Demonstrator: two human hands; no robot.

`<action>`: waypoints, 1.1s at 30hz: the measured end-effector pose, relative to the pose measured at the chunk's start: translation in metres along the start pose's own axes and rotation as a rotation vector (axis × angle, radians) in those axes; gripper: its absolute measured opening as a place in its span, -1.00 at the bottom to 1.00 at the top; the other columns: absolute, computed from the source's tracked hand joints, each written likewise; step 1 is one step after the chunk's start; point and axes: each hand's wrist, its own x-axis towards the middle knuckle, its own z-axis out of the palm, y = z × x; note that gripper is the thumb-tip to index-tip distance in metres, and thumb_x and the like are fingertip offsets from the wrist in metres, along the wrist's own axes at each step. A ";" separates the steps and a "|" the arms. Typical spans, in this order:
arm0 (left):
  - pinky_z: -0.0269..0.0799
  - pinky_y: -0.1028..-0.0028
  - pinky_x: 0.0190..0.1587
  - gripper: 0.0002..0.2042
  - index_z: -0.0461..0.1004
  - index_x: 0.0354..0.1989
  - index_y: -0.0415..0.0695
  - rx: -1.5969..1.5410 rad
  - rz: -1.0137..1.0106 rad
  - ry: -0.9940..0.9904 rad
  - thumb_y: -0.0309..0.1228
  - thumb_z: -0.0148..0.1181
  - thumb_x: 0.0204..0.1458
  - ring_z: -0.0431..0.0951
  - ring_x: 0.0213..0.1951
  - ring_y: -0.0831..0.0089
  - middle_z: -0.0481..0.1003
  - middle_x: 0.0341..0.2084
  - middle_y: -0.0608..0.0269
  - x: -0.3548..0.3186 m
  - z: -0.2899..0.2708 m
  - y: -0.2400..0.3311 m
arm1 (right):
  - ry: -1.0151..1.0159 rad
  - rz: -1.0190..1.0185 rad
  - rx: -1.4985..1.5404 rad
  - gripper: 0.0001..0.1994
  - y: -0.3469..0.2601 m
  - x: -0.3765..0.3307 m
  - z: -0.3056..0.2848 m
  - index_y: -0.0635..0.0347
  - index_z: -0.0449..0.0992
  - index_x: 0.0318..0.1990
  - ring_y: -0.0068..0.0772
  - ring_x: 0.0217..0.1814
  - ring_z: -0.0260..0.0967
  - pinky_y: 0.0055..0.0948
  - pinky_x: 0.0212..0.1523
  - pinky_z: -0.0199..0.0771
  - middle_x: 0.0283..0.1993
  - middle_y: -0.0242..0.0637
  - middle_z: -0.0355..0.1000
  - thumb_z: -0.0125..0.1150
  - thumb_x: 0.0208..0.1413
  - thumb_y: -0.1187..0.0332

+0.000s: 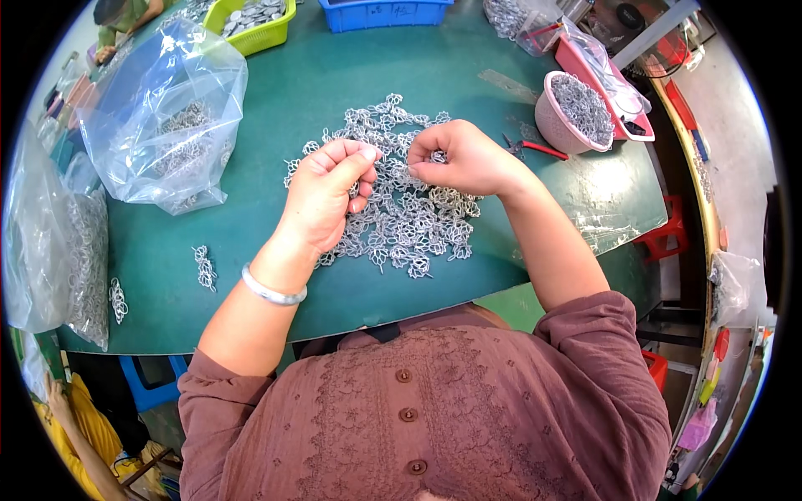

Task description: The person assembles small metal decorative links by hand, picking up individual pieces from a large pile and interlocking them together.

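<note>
Your left hand is curled into a loose fist over the pile of metal ring pieces in the middle of the green table; the thumb and first finger are pressed together on one small piece at the pile's 9 o'clock edge. Your right hand sits at the pile's 1 o'clock side — its fingertips pinch another small piece, and the two hands nearly meet above the heap. On your left wrist there is a silver bangle.

From the pile, a clear plastic bag with more pieces lies at 9 to 10 o'clock, a pink basket full of pieces stands at 2 o'clock, and red-handled pliers rest between basket and right hand. A few loose pieces lie at 8 o'clock.
</note>
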 end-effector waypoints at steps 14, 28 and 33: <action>0.10 0.77 -0.71 -0.91 0.42 -0.46 -0.12 0.079 -0.127 -0.024 -0.38 0.08 -0.02 0.28 -0.68 0.71 0.37 -0.68 0.42 -0.005 0.005 0.005 | 0.468 -0.432 -0.198 -0.91 -0.015 -0.013 0.016 0.16 0.39 -0.53 -0.30 -0.52 0.31 -0.44 -0.56 0.30 -0.53 -0.34 0.32 0.19 -0.22 0.49; 0.12 0.78 -0.69 -0.95 0.39 -0.40 -0.14 -0.049 -0.144 -0.064 -0.46 0.08 -0.03 0.29 -0.63 0.72 0.36 -0.62 0.41 -0.005 0.004 0.002 | 0.522 -0.521 -0.205 -0.86 -0.012 -0.015 0.023 0.22 0.42 -0.49 -0.37 -0.58 0.29 -0.50 -0.60 0.24 -0.55 -0.30 0.33 0.23 -0.28 0.59; 0.13 0.76 -0.68 -0.95 0.39 -0.41 -0.13 -0.026 -0.123 -0.063 -0.45 0.07 -0.02 0.29 -0.63 0.71 0.37 -0.62 0.40 -0.007 0.007 0.002 | 0.560 -0.496 -0.186 -0.88 -0.012 -0.014 0.026 0.15 0.41 -0.52 -0.37 -0.56 0.32 -0.48 -0.59 0.30 -0.54 -0.36 0.33 0.22 -0.27 0.52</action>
